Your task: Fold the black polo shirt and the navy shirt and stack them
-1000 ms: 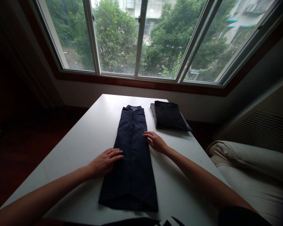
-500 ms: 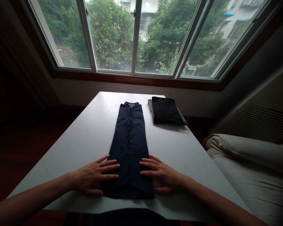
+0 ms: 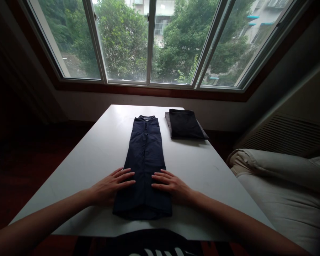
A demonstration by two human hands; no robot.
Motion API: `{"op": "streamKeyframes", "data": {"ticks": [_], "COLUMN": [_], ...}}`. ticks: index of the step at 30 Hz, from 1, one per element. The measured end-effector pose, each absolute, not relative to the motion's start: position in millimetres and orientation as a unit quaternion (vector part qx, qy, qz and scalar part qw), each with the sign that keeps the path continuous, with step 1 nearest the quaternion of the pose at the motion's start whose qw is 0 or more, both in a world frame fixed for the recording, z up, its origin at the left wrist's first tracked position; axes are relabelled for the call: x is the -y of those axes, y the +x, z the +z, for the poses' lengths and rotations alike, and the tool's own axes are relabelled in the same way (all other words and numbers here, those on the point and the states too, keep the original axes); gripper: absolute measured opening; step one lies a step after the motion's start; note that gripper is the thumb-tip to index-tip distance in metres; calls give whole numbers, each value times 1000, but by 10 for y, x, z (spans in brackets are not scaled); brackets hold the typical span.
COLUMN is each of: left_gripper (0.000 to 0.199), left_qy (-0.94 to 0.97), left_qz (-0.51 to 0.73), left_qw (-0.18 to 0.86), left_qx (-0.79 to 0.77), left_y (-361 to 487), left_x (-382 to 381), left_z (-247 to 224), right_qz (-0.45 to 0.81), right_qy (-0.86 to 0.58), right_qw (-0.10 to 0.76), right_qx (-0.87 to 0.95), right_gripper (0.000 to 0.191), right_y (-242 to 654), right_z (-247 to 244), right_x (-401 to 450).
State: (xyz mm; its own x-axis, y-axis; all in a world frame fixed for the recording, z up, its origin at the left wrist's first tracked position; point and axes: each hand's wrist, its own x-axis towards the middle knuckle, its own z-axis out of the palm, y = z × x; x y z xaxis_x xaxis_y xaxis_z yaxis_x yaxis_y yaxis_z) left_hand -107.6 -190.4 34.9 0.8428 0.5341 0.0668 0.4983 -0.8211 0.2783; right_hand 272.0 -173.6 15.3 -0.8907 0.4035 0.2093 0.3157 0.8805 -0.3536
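Note:
A navy shirt (image 3: 144, 153), folded into a long narrow strip, lies flat with its collar (image 3: 146, 118) at the far end and its hem toward me. My left hand (image 3: 112, 186) rests on the shirt's left edge, fingers stretched over the cloth. On the opposite edge, my right hand (image 3: 173, 185) lies with its fingers extended across the fabric. Both thumbs are hidden, so I cannot tell whether they are under the cloth.
The white table (image 3: 90, 153) stands below a window (image 3: 149, 83). Folded black and grey clothes (image 3: 186, 124) form a pile at its far right. Beside the table on the right is a light-coloured sofa (image 3: 277, 177).
Both hands have slid forward along the shirt and inward over its edges. The thumbs, visible before, are now hidden. The camera view has shifted slightly.

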Motion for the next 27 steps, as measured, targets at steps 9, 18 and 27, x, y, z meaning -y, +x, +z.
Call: {"op": "streamKeyframes", "data": {"ticks": [9, 18, 27], "left_gripper": [68, 72, 38], "left_qy": [960, 867, 730], "left_qz": [33, -29, -30], "left_qw": [169, 435, 650], "left_qx": [-221, -241, -209], "left_y": [-918, -766, -720], "left_x": [1902, 2192, 2337], "left_z": [567, 1417, 1756], "right_qz": [240, 466, 667], "right_qy": [-167, -154, -84], "right_qw": [107, 103, 24], "right_qx": [950, 865, 740], "right_gripper": [60, 50, 64], "right_y": [2765, 2838, 2998], "right_z": [233, 906, 1241], "right_x": [1799, 2131, 2132]}}
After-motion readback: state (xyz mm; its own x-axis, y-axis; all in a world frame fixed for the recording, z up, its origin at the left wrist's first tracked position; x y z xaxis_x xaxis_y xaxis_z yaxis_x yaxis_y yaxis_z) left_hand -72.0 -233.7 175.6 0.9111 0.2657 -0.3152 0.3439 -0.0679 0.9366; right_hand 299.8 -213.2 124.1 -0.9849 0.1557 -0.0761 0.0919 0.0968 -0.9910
